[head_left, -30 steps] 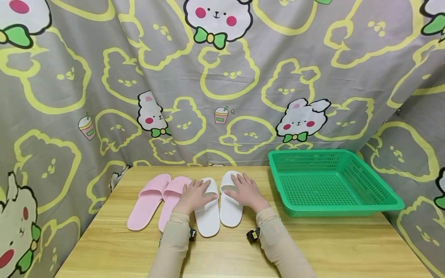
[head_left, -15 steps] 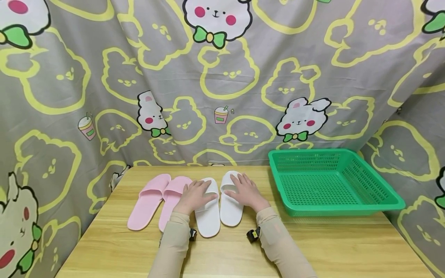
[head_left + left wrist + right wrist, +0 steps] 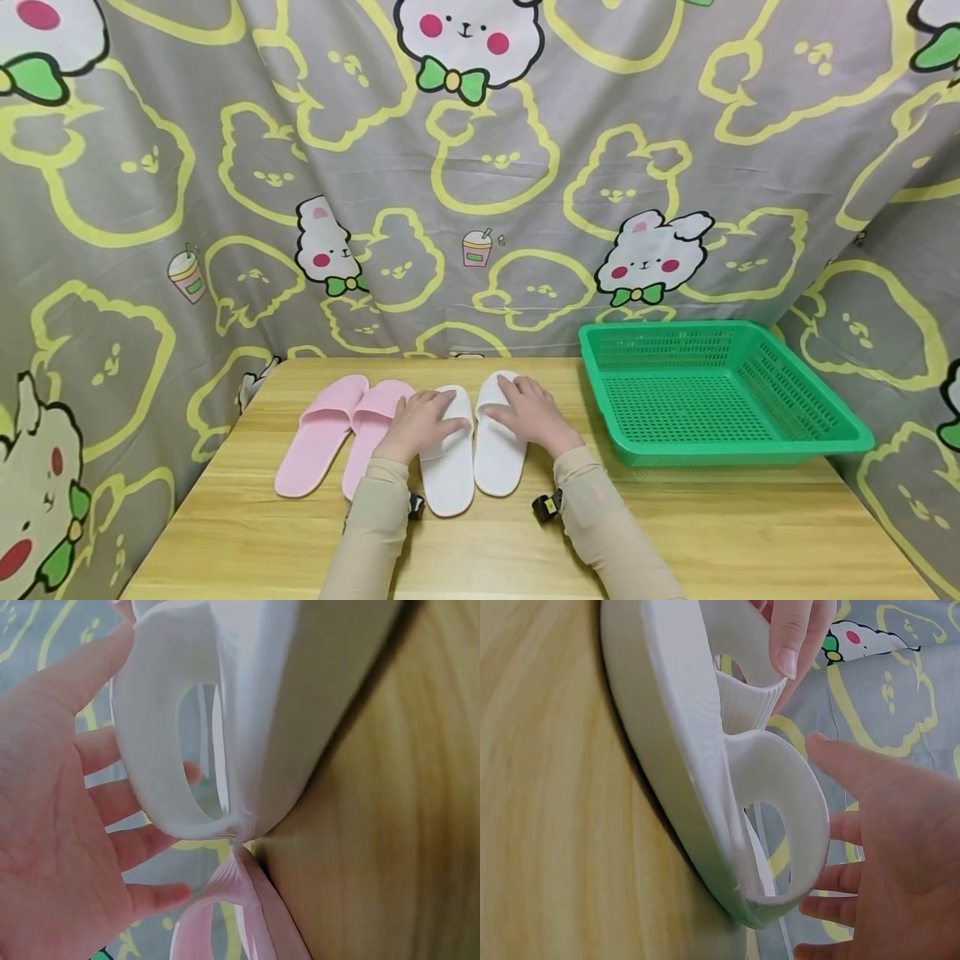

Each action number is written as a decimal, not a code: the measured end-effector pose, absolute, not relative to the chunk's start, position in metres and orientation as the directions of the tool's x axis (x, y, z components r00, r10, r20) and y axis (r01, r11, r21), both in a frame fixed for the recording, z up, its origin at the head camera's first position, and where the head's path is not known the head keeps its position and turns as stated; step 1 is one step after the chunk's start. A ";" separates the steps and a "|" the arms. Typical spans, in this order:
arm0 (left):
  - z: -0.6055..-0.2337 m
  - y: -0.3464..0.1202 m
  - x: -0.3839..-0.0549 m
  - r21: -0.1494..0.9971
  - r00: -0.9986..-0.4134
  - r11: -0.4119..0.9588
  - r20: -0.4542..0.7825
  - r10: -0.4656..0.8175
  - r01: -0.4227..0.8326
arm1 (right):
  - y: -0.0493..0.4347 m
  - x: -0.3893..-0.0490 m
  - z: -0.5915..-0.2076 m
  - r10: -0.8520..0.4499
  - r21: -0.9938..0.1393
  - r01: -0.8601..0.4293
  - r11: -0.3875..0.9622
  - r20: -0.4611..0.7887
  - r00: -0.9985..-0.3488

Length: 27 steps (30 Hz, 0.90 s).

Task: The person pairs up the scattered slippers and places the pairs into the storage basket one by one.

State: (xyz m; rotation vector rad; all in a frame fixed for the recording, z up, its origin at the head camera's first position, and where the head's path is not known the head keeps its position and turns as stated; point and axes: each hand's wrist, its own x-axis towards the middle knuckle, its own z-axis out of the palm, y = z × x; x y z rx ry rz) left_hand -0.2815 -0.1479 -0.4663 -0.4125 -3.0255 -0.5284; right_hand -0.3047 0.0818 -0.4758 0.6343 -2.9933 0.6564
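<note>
Pink slippers [image 3: 309,454] and white slippers [image 3: 448,485], both totally plain. Basket [image 3: 738,454] is super green, worktop [image 3: 487,558] yellowish wood grain, sleeves [image 3: 375,517] beige, curtain [image 3: 405,175] grey with yellow cartoon outlines.

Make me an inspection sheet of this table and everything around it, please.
Surface: light wooden table.
Job's things: left white slipper and right white slipper, side by side.
Clutter: pink slippers to the left, green basket to the right.
Hands: left hand, spread, at the left white slipper; right hand, spread, at the right white slipper.
Cables: nothing seen.
Surroundings: grey curtain with cartoon print, behind and both sides.
</note>
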 end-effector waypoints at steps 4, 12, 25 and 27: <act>-0.467 -0.148 -0.282 0.321 -0.961 0.905 0.096 0.261 0.278 | 0.081 -0.304 -0.476 -0.374 -0.401 -0.384 0.831 0.108 -0.921; -0.466 -0.149 -0.281 0.323 -0.960 0.904 0.105 0.259 0.279 | 0.081 -0.303 -0.474 -0.350 -0.387 -0.371 0.844 0.126 -0.928; -0.463 -0.151 -0.280 0.329 -0.953 0.895 0.148 0.266 0.301 | 0.079 -0.303 -0.474 -0.315 -0.347 -0.333 0.877 0.109 -0.943; -0.463 -0.152 -0.280 0.329 -0.952 0.894 0.155 0.265 0.303 | 0.079 -0.303 -0.475 -0.313 -0.347 -0.328 0.879 0.101 -0.944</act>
